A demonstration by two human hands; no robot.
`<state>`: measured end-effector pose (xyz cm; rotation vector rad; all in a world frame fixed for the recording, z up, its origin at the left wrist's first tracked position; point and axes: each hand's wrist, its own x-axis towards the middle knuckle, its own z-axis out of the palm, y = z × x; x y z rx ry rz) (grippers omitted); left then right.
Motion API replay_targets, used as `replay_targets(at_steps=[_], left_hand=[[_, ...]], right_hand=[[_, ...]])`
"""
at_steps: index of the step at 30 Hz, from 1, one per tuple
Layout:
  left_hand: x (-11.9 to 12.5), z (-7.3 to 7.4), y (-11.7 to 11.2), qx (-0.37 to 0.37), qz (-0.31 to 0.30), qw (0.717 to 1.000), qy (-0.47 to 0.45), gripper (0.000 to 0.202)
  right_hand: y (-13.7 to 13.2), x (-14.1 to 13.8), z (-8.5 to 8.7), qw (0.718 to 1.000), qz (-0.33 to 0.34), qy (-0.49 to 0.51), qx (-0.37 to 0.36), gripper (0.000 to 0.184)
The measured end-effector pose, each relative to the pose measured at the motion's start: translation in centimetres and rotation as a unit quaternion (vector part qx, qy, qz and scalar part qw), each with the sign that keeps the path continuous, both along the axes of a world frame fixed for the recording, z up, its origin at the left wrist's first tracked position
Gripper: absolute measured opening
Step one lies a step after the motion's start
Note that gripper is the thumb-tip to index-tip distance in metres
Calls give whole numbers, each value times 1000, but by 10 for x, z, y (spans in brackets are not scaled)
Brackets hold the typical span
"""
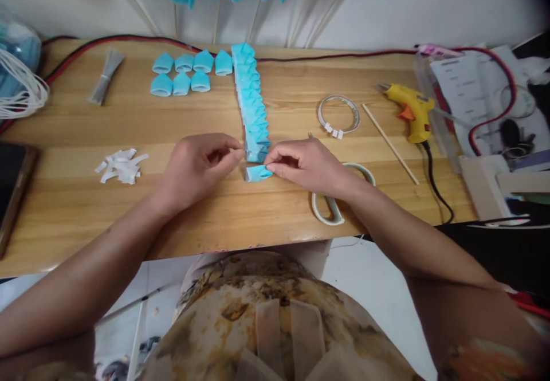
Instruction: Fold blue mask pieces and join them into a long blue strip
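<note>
Row of folded blue pieces (250, 103) lies lengthwise on the table (193, 226) in the head view. Just below the row's near end is a small blue piece (255, 173), and the right hand (301, 164) has its grip closed on this piece's right end. The left hand (200, 163) is at the row's left edge, fingertips close together; I cannot tell whether its grip holds something. Left of the row are seven loose blue pieces (203, 61); well to its right lies a yellow glue gun (415, 112).

No lettering comes clear right now: dark marks run down the white sheet (463, 91) at right, too small and blurred to read.
</note>
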<state>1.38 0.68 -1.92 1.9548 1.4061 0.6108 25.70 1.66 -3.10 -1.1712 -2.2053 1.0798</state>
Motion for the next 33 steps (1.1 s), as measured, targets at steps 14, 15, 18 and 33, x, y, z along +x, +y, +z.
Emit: replay_targets(at_steps=[14,15,18,33], left_hand=[[17,-7,1,-8,-4,1000,-20,18],[18,-8,2,-1,1,1000,-14,18],[18,-10,4,17,8,1000,2,20],[18,-16,9,30,2,998,49,19]], right_hand=[[-9,-5,-12,994,-98,33,30,12],[-9,-6,-13,994,-100,27,39,11],[-9,-8,-17,993,-103,3,64,10],[-6,-8,-21,991,-74,-33,105,11]])
